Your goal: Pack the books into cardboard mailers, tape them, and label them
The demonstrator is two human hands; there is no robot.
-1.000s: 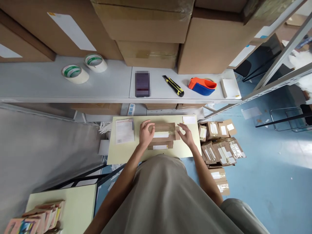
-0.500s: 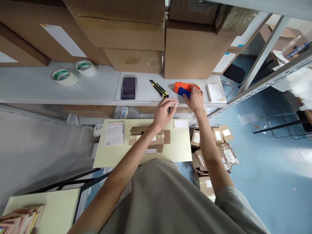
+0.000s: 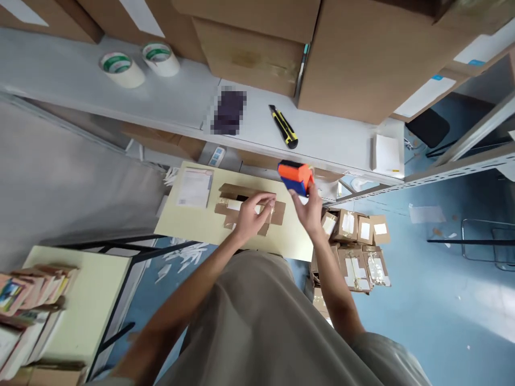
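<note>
With the box as the centre of the dial and twelve pointing away from the person, the right hand [image 3: 309, 212] is at two o'clock, its fingers pinching the orange and blue tape dispenser [image 3: 294, 177], which is held up off the desk [image 3: 287, 242]. The box [image 3: 241, 191] lies on that desk, a flap sticking out towards three o'clock. The left hand [image 3: 251, 219] is over the box, fingers bent to the thumb with the tips close together; whether they pinch any cardboard, I cannot tell. A sheet [image 3: 195, 187] lies on the desk at ten o'clock.

On the shelf [image 3: 338, 140], the knife [image 3: 284, 127] lies at one o'clock, and two tape rolls [image 3: 161, 60] sit side by side near eleven. Parcels [image 3: 356, 260] are piled at four o'clock; books [image 3: 38, 289] are stacked at eight.
</note>
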